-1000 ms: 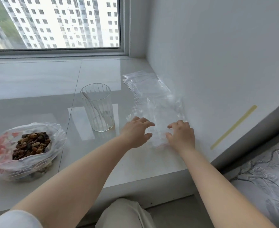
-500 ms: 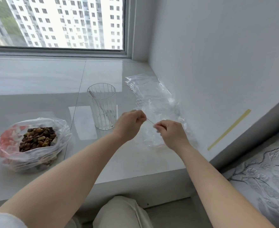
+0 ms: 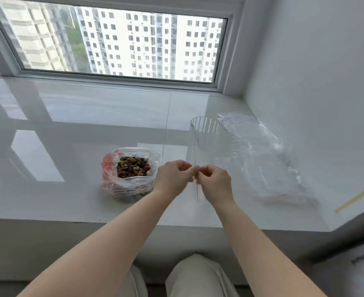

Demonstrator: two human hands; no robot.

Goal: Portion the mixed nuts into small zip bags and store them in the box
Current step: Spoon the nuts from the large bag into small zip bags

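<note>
Now lifted off the stack (image 3: 269,159), one small zip bag (image 3: 196,168) hangs edge-on between left hand (image 3: 172,179) and right hand (image 3: 214,181), fingers pinching, apparently opening it; nuts (image 3: 132,167) wait on the counter (image 3: 69,129).

A glossy white tiled windowsill (image 3: 91,116) runs beneath a wide white-framed window (image 3: 116,41), through which pale high-rise apartment blocks (image 3: 146,43) show. A clear ribbed drinking glass (image 3: 205,136) stands upright on the sill. On the plain white wall (image 3: 316,71) right of the sill, a yellow tape strip (image 3: 358,199) slants.
</note>
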